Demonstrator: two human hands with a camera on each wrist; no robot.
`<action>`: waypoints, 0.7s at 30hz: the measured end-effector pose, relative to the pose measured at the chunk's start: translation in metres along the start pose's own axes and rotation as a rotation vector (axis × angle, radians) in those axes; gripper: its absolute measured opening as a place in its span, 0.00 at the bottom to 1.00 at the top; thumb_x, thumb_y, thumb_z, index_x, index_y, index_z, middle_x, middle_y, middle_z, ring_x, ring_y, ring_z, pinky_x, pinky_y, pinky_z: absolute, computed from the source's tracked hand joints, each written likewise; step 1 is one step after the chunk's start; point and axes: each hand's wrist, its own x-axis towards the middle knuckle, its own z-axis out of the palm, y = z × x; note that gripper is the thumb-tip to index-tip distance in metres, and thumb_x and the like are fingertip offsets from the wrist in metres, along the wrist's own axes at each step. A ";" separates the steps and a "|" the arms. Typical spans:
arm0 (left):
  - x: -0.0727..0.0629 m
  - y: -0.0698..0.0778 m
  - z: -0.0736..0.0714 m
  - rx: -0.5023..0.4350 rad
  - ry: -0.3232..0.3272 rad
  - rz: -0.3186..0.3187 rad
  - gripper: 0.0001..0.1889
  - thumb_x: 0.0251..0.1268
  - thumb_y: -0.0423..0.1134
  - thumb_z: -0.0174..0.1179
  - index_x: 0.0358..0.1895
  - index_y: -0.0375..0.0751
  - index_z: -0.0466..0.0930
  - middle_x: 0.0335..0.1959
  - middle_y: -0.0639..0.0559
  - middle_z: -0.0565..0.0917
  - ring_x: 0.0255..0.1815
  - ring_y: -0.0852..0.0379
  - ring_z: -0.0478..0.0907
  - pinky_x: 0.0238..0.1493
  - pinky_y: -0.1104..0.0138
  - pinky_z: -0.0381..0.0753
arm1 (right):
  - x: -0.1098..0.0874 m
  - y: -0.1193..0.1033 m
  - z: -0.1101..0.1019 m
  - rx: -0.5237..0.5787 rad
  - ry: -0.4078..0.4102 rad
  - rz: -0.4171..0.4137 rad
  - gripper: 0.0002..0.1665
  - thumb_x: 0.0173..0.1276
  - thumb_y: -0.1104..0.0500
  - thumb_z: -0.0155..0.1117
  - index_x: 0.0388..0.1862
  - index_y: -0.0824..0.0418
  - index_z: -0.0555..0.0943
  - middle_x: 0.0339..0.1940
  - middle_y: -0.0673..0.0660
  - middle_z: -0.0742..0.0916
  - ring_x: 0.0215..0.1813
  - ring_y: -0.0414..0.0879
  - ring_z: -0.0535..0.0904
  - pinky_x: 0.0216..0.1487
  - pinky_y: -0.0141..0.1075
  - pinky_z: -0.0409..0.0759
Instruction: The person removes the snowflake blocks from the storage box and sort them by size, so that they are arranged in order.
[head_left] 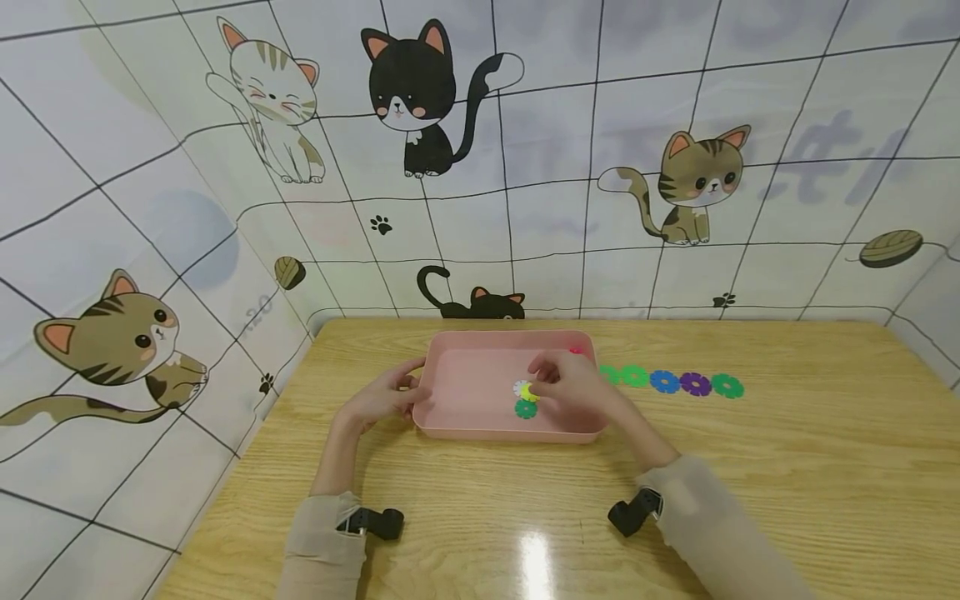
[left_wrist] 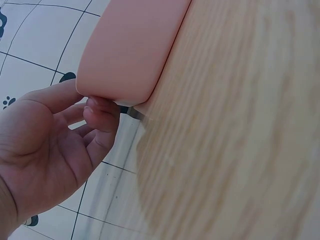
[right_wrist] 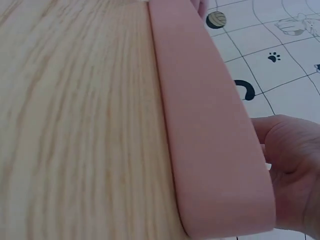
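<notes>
On the table (head_left: 465, 500), left fingers (left_wrist: 100, 117) grip a tray (head_left: 465, 375), right fingers (head_left: 551, 360) a disc (head_left: 528, 395) inside.

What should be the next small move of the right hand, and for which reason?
Probably the right hand should pinch the yellow disc and lift it gently: this hand is right at that disc, though whether it grips is unclear, and the left hand holds the left end of the pink tray, which may keep it steady.
</notes>
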 end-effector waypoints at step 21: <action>0.000 0.000 0.000 -0.008 -0.002 0.006 0.36 0.76 0.32 0.56 0.81 0.38 0.49 0.43 0.42 0.72 0.27 0.54 0.72 0.31 0.66 0.76 | 0.005 0.004 0.010 -0.031 0.053 0.053 0.10 0.64 0.68 0.72 0.38 0.65 0.78 0.33 0.55 0.83 0.36 0.46 0.77 0.41 0.37 0.77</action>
